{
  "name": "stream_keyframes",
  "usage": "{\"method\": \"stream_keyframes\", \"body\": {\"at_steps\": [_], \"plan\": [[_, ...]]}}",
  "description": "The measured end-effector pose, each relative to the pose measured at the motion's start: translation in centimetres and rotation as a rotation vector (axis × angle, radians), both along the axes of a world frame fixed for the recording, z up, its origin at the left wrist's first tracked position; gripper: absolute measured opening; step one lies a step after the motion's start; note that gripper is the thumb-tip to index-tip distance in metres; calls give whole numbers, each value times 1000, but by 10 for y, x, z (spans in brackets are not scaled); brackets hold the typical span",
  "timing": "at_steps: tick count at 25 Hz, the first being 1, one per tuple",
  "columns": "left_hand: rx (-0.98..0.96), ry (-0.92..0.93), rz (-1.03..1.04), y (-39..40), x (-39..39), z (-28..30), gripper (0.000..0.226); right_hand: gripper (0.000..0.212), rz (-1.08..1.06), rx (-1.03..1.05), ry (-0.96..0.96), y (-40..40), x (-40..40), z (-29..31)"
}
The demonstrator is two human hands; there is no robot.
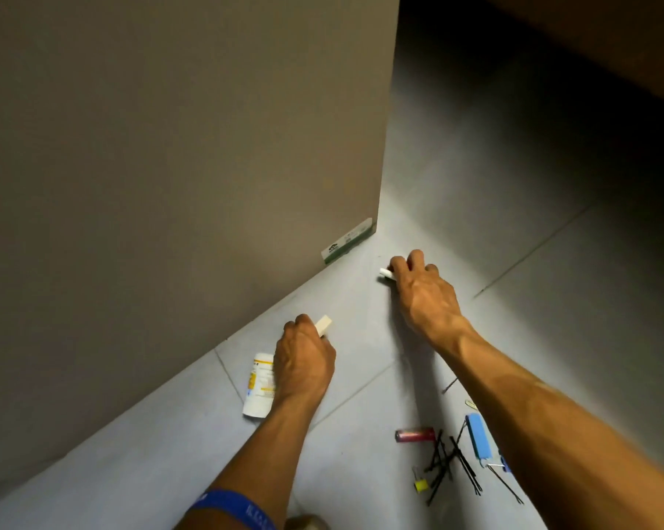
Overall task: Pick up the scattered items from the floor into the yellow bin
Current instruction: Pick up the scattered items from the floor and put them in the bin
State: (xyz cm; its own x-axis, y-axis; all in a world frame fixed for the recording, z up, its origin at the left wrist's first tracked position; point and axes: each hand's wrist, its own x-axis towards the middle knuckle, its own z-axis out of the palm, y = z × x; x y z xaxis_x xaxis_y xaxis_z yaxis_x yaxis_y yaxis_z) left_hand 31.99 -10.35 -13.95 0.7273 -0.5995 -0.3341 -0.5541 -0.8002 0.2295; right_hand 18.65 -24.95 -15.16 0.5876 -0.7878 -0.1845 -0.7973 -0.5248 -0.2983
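Note:
My left hand (pixel 303 361) is closed around a small cream block (pixel 324 324) whose end sticks out past my fingers. Just left of that hand a white bottle with a yellow label (pixel 259 384) lies on the grey floor, partly hidden by my wrist. My right hand (pixel 422 292) reaches farther ahead, fingers curled on a small white cylinder (pixel 385 273) at floor level. At the lower right lie a pink lighter (pixel 415 434), a blue rectangular piece (pixel 478 436), black hairpins (pixel 447 462) and a yellow binder clip (pixel 420 485). No yellow bin is in view.
A tall brown cabinet side (pixel 170 166) fills the left, with a green and white sticker (pixel 346 242) at its base. Grey floor tiles (pixel 475 223) stretch into a dark gap on the right. A blue wristband (pixel 231 506) is on my left arm.

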Motion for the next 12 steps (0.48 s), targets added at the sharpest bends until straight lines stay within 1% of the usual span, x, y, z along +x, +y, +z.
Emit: {"method": "stream_keyframes", "body": {"at_steps": [2, 4, 5, 6, 7, 9, 10, 11, 12], "plan": [[-37, 8, 4, 6, -3, 0, 20, 17, -101, 28, -20, 21, -21, -3], [-58, 16, 36, 17, -6, 2, 21, 18, -124, 86, 4, 36, -40, 3], [-68, 31, 69, 21, -8, 3, 23, 19, -164, 149, -39, 44, -48, 8], [-71, 57, 96, 25, -10, 4, 25, 20, -240, 263, -138, 51, -57, 14], [-82, 86, 105, 27, -14, 6, 26, 20, -351, 413, -291, 61, -65, 22], [-111, 173, 111, 30, -28, 11, 22, 19, -640, 775, -694, 80, -84, 38], [-148, 246, 163, 30, -35, 16, 17, 18, -766, 954, -883, 88, -94, 47], [-202, 363, 259, 31, -43, 21, 13, 20, -883, 1109, -1041, 95, -107, 57], [-261, 503, 364, 33, -53, 26, 8, 23, -979, 1219, -1143, 103, -124, 65]]}}
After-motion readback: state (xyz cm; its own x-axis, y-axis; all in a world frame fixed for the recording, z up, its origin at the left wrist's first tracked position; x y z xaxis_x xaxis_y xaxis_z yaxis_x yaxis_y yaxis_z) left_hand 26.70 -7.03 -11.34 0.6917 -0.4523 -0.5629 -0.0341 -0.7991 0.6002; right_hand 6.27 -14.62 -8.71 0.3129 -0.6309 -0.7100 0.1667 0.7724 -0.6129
